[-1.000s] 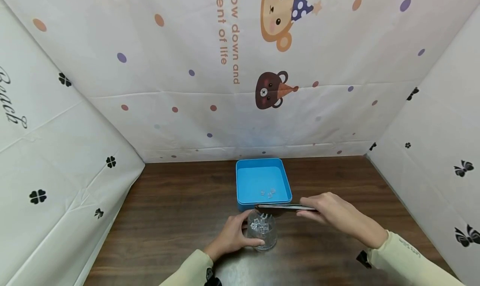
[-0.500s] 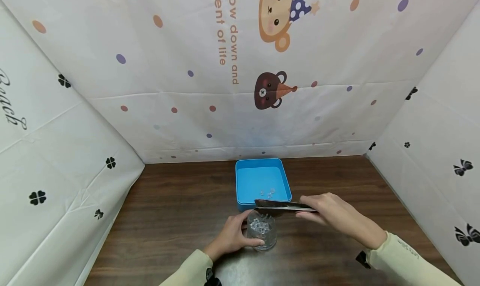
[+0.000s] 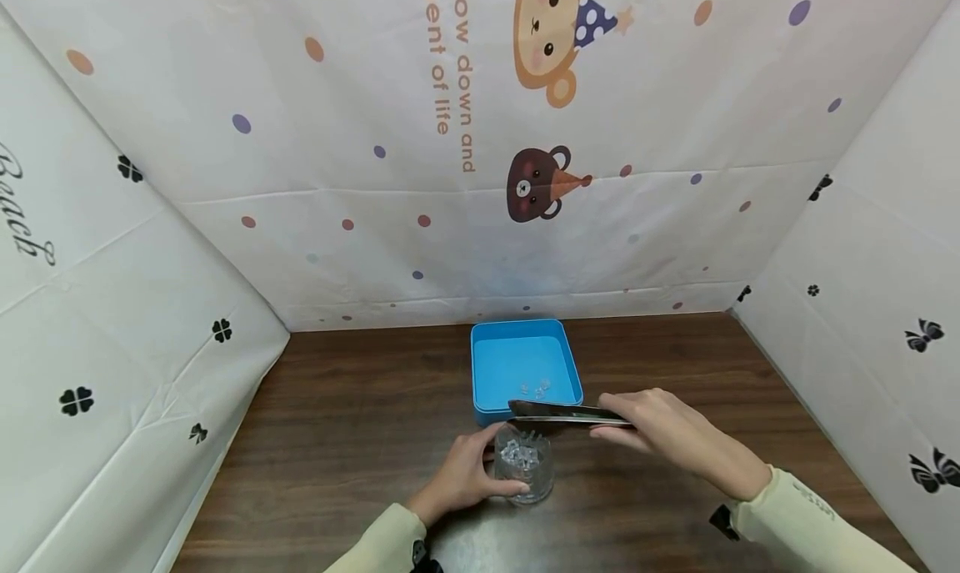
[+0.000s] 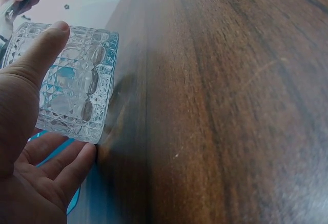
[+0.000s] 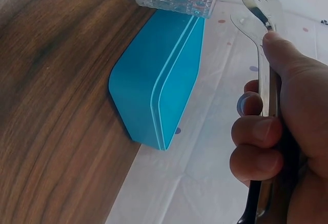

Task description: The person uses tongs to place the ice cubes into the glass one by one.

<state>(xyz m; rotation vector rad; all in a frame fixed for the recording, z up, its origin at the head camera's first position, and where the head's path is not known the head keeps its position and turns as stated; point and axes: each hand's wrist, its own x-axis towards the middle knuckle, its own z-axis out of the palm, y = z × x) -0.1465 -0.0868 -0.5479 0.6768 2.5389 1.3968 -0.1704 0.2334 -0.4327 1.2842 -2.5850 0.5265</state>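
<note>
In the head view my left hand [image 3: 465, 473] holds a clear patterned glass [image 3: 534, 480] standing on the table, thumb on the near side. Several small clear pieces [image 3: 520, 454] lie inside it. My right hand [image 3: 671, 433] grips metal tongs [image 3: 558, 419], whose tips are over the glass's rim. The right wrist view shows the tongs' two ends [image 5: 256, 8] spread apart, one of them pronged, with nothing visible between them. In the left wrist view the cut-glass side [image 4: 77, 83] fills the space between thumb and fingers.
A blue square box [image 3: 483, 416] stands right behind the glass, with several small clear pieces [image 3: 536, 389] on its floor. Brown wood-grain table [image 3: 360, 423] surrounds them. White printed sheets [image 3: 360, 248] rise at the back and both sides.
The tongs' two arms have spread apart: one second ago they looked nearly together. The left hand and glass have stayed in place.
</note>
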